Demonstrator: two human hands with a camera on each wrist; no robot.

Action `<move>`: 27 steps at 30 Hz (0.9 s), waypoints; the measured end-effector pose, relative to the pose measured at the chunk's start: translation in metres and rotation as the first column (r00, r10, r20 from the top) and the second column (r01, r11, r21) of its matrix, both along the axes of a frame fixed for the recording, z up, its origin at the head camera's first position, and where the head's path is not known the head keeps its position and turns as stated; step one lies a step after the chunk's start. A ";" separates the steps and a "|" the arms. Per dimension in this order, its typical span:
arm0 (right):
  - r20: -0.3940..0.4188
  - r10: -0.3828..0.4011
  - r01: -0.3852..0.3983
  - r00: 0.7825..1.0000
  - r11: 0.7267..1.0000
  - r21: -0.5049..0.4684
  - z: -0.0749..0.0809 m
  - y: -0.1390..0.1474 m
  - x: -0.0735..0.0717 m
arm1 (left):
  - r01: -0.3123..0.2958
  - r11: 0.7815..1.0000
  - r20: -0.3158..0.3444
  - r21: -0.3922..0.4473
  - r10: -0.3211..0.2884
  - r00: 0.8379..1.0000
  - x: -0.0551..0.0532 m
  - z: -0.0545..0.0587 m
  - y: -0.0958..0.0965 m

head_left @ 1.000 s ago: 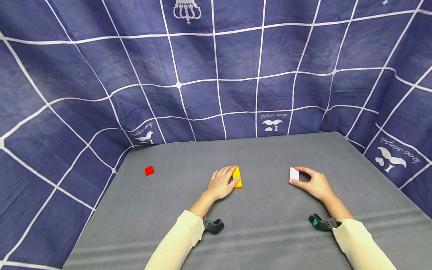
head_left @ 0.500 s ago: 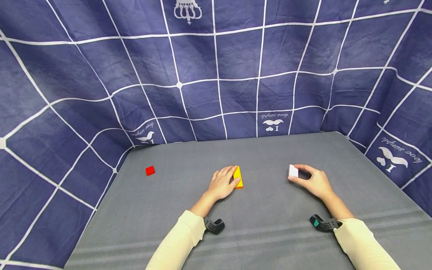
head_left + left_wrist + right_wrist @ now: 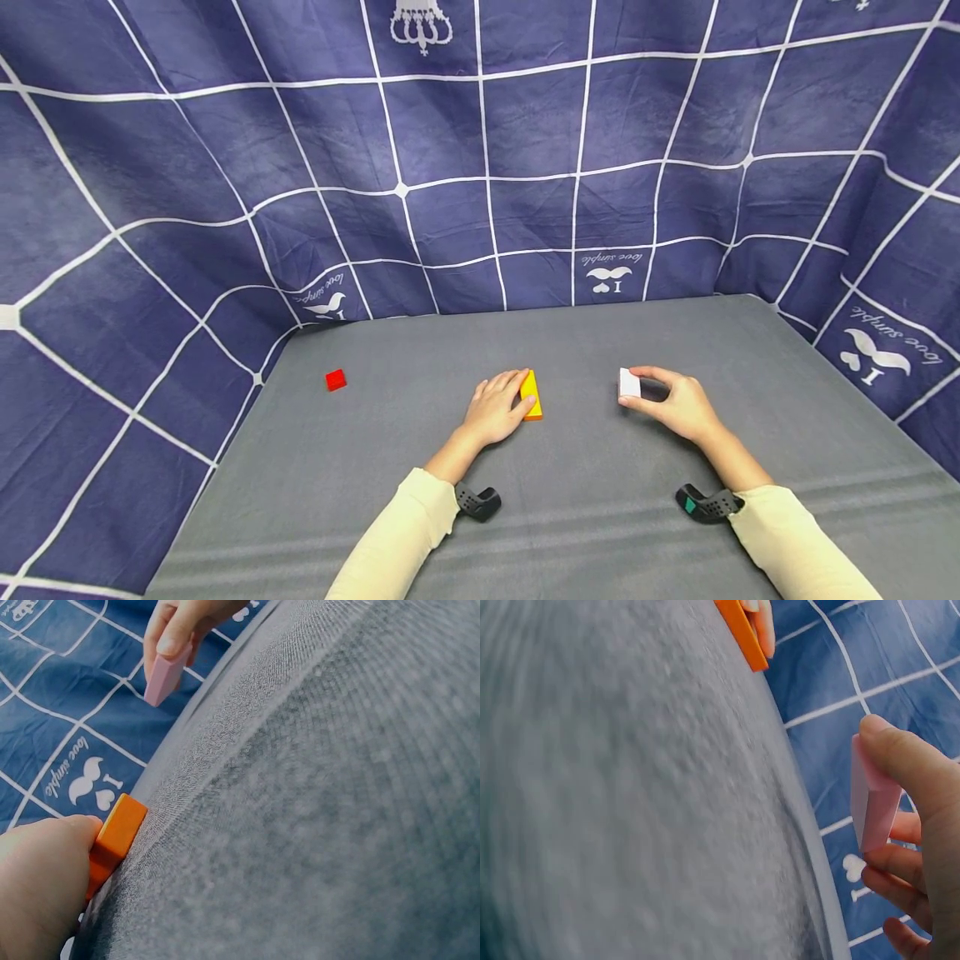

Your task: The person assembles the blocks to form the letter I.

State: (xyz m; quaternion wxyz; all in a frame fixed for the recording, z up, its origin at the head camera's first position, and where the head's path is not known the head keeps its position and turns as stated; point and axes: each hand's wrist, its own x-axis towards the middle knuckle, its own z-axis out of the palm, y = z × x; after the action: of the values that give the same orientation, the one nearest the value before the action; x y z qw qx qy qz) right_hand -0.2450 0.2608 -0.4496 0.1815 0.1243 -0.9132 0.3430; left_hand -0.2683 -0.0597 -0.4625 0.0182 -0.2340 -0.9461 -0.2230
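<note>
My left hand (image 3: 491, 410) rests on the table and holds a yellow-orange block (image 3: 532, 398) lengthwise, index finger by its far end and thumb by its near end. In the left wrist view the orange end (image 3: 124, 829) of that block shows beside the thumb. To the right of it, my right hand (image 3: 678, 407) pinches a small flat block (image 3: 629, 383) between thumb and fingers. This block looks white from above and pink in the right wrist view (image 3: 877, 799), where it is held raised off the grey cloth.
A small red block (image 3: 335, 380) lies at the left of the table, away from both hands. Grey cloth (image 3: 585, 517) with a few creases covers the table. Blue curtains (image 3: 525, 167) with white lines hang behind it and at both sides.
My right hand has carried the pink-white block left, nearer to the yellow-orange block. The left hand and its block have stayed in place, and the red block lies as before.
</note>
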 end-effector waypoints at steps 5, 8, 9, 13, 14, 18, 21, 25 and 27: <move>-0.010 0.026 -0.026 1.000 1.000 -0.015 -0.001 -0.008 0.001 | -0.001 1.000 0.001 -0.004 0.001 1.000 0.000 0.000 0.000; -0.017 0.040 -0.040 0.999 0.999 -0.020 0.000 -0.014 0.001 | -0.003 1.000 -0.001 -0.008 0.003 1.000 0.001 -0.001 0.000; -0.020 0.046 -0.046 0.999 0.999 -0.020 0.000 -0.016 0.002 | -0.003 1.000 -0.001 -0.009 0.003 1.000 0.000 -0.001 0.000; -0.039 0.072 -0.073 0.997 0.997 -0.015 0.002 -0.024 0.002 | -0.003 1.000 -0.005 -0.008 0.003 1.000 0.000 -0.002 0.000; -0.045 0.079 -0.080 0.996 0.997 -0.013 0.002 -0.026 0.003 | -0.003 1.000 -0.007 -0.007 0.003 1.000 0.000 -0.002 0.000; -0.061 0.108 -0.108 0.992 0.994 -0.005 0.003 -0.033 0.003 | -0.005 1.000 -0.011 -0.004 0.005 1.000 0.001 0.000 0.001; -0.065 0.134 -0.134 0.989 0.991 0.008 0.003 -0.038 0.003 | -0.006 1.000 -0.010 -0.001 0.006 1.000 0.001 0.001 0.000; -0.065 0.167 -0.166 0.984 0.986 0.019 0.004 -0.045 0.006 | -0.007 1.000 -0.001 -0.005 0.007 1.000 0.002 0.001 0.000; -0.060 0.184 -0.183 0.981 0.983 0.017 0.005 -0.048 0.007 | -0.008 1.000 0.006 -0.008 0.008 1.000 0.002 0.001 0.000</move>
State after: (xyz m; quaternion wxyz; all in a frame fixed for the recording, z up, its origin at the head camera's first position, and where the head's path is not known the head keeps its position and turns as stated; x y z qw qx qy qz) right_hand -0.2376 0.2127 -0.4448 0.1763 0.2197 -0.8938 0.3490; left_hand -0.2664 -0.0598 -0.4615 0.0152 -0.2297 -0.9479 -0.2200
